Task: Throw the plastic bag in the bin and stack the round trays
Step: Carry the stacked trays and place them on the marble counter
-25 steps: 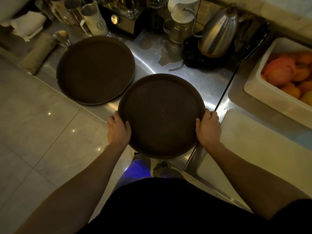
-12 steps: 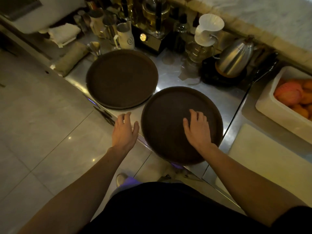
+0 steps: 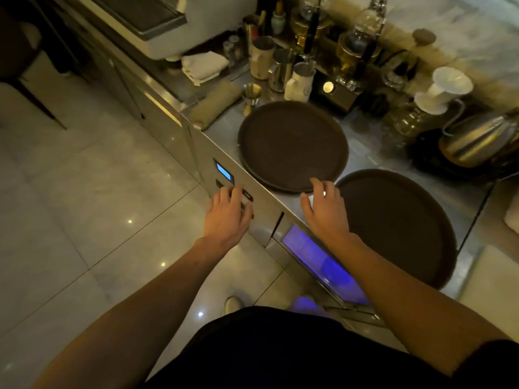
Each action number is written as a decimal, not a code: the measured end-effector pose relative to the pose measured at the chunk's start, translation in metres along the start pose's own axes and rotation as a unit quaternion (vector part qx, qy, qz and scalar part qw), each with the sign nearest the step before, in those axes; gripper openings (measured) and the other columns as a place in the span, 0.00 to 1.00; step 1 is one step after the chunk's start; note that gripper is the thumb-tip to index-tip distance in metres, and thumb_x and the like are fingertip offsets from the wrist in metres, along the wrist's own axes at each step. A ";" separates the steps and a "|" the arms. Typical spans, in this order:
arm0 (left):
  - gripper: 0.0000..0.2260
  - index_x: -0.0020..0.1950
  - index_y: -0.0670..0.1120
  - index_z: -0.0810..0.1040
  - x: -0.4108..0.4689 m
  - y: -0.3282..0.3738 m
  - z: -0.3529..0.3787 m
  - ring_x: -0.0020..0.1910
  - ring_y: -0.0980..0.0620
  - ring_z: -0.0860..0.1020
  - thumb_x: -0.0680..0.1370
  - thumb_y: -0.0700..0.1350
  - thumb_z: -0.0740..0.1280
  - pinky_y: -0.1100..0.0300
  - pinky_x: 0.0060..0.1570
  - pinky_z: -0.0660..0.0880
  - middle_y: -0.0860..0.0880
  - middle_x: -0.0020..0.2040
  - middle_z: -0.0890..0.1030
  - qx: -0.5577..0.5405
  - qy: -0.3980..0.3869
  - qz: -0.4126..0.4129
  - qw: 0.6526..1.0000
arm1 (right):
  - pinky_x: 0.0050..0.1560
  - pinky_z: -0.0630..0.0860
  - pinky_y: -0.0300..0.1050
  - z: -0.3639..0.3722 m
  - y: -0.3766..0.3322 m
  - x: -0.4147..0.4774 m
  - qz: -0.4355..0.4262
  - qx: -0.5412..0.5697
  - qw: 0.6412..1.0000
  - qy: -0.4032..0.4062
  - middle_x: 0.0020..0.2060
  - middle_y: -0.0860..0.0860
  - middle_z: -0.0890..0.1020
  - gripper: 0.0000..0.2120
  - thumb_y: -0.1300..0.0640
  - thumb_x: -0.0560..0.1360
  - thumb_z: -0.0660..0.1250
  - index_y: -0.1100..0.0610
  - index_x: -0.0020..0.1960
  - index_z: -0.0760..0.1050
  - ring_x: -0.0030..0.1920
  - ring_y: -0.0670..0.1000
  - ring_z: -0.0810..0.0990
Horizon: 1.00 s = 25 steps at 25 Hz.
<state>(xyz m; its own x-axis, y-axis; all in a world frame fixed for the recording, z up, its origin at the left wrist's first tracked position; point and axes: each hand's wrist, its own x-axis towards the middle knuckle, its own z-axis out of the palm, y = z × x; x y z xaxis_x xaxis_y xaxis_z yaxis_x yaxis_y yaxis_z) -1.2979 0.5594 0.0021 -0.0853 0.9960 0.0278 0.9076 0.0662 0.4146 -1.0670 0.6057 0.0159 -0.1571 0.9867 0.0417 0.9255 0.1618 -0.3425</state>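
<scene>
Two dark brown round trays lie flat on the steel counter. The far tray [image 3: 292, 144] sits to the left and further back; the near tray [image 3: 393, 226] sits to the right, partly over the counter's front edge. My right hand [image 3: 325, 211] hovers with spread fingers between the two trays, its fingertips at the far tray's near rim. My left hand [image 3: 229, 211] is open in front of the counter's edge, by the control panel, holding nothing. No plastic bag or bin is in view.
Behind the far tray stand metal pitchers [image 3: 276, 70], a white jug [image 3: 299, 82], glass jars and a pour-over dripper [image 3: 441, 91]. A steel kettle [image 3: 477, 141] sits at the right. A folded cloth [image 3: 203, 64] and a rolled towel [image 3: 216, 103] lie left. Tiled floor [image 3: 84, 206] spreads left.
Both hands let go of the near tray and moved left toward the far tray. The view shifted left, so the trays now sit further right in frame.
</scene>
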 end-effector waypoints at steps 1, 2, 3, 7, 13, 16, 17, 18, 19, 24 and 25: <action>0.21 0.71 0.46 0.68 0.004 -0.009 -0.004 0.63 0.45 0.72 0.81 0.54 0.57 0.50 0.64 0.70 0.44 0.64 0.73 -0.001 0.004 -0.001 1.000 | 0.57 0.75 0.54 0.001 -0.009 0.005 0.000 0.001 1.000 0.000 0.62 0.60 0.73 0.23 0.48 0.80 0.58 0.58 0.71 0.65 0.60 0.59 0.74; 0.21 0.72 0.46 0.67 0.009 -0.015 -0.008 0.64 0.45 0.72 0.81 0.54 0.57 0.50 0.64 0.70 0.44 0.65 0.73 -0.004 0.005 -0.003 1.000 | 0.57 0.75 0.53 0.001 -0.014 0.010 0.005 0.003 1.000 0.000 0.62 0.61 0.72 0.24 0.47 0.80 0.58 0.58 0.71 0.64 0.60 0.58 0.74; 0.22 0.72 0.45 0.67 0.014 -0.021 -0.011 0.64 0.45 0.72 0.81 0.54 0.57 0.51 0.64 0.70 0.44 0.65 0.73 -0.008 0.006 -0.004 1.000 | 0.57 0.75 0.52 0.001 -0.018 0.015 0.013 0.007 1.000 0.000 0.63 0.61 0.71 0.24 0.47 0.80 0.58 0.58 0.72 0.63 0.60 0.58 0.74; 0.21 0.71 0.45 0.67 0.043 -0.029 -0.011 0.63 0.44 0.72 0.81 0.54 0.57 0.51 0.62 0.70 0.43 0.64 0.72 -0.013 0.003 -0.013 1.000 | 0.56 0.77 0.56 0.000 -0.014 0.041 0.030 0.004 1.000 0.006 0.65 0.63 0.68 0.26 0.47 0.80 0.59 0.57 0.74 0.59 0.59 0.60 0.74; 0.25 0.74 0.45 0.62 0.108 -0.028 0.008 0.65 0.41 0.71 0.80 0.54 0.58 0.46 0.62 0.72 0.41 0.67 0.69 -0.025 -0.038 -0.051 0.998 | 0.59 0.75 0.58 0.004 0.023 0.105 0.074 -0.024 0.997 -0.008 0.68 0.63 0.65 0.30 0.46 0.79 0.60 0.56 0.75 0.56 0.63 0.63 0.71; 0.27 0.75 0.44 0.60 0.144 -0.024 0.015 0.67 0.39 0.68 0.80 0.55 0.59 0.44 0.62 0.71 0.39 0.69 0.67 -0.022 -0.068 -0.086 0.994 | 0.62 0.72 0.59 0.008 0.047 0.138 0.123 -0.020 0.991 -0.039 0.70 0.64 0.62 0.32 0.45 0.79 0.61 0.56 0.76 0.53 0.65 0.65 0.68; 0.28 0.76 0.44 0.58 0.159 -0.022 0.018 0.68 0.39 0.67 0.80 0.56 0.59 0.43 0.63 0.71 0.39 0.70 0.66 -0.019 -0.083 -0.099 0.991 | 0.62 0.71 0.60 0.009 0.056 0.149 0.133 -0.019 0.990 -0.047 0.70 0.64 0.62 0.33 0.45 0.78 0.61 0.56 0.76 0.52 0.66 0.65 0.68; 0.29 0.76 0.44 0.57 0.172 -0.020 0.021 0.69 0.39 0.66 0.79 0.56 0.59 0.43 0.64 0.70 0.39 0.71 0.65 -0.019 -0.097 -0.115 0.988 | 0.63 0.70 0.60 0.010 0.066 0.159 0.147 -0.016 0.987 -0.055 0.70 0.65 0.62 0.33 0.45 0.78 0.62 0.56 0.76 0.52 0.66 0.66 0.67; 0.30 0.76 0.45 0.56 0.183 -0.018 0.023 0.70 0.39 0.66 0.79 0.57 0.60 0.43 0.64 0.70 0.39 0.72 0.64 -0.019 -0.109 -0.130 0.985 | 0.63 0.70 0.60 0.012 0.074 0.166 0.164 -0.010 0.984 -0.064 0.70 0.65 0.62 0.34 0.44 0.78 0.62 0.56 0.76 0.52 0.67 0.66 0.67; 0.33 0.76 0.47 0.53 0.221 -0.013 0.032 0.68 0.37 0.67 0.77 0.59 0.62 0.41 0.62 0.71 0.37 0.70 0.65 -0.007 -0.148 -0.159 0.976 | 0.60 0.72 0.62 0.025 0.101 0.180 0.239 0.005 0.966 -0.103 0.68 0.64 0.64 0.37 0.43 0.75 0.66 0.54 0.75 0.52 0.67 0.66 0.66; 0.34 0.76 0.48 0.53 0.225 -0.013 0.033 0.68 0.37 0.67 0.77 0.60 0.63 0.41 0.62 0.71 0.37 0.70 0.66 -0.007 -0.159 -0.163 0.974 | 0.60 0.72 0.63 0.027 0.102 0.181 0.258 0.014 0.960 -0.107 0.68 0.64 0.64 0.38 0.43 0.74 0.67 0.54 0.76 0.52 0.67 0.66 0.66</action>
<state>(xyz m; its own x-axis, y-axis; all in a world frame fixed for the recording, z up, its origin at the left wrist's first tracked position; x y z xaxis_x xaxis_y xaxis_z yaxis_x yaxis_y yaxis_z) -1.3152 0.7851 -0.0274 -0.2352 0.8906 -0.3892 0.8477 0.3839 0.3662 -1.0100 0.8010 -0.0371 0.2491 0.9098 -0.3321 0.8899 -0.3503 -0.2922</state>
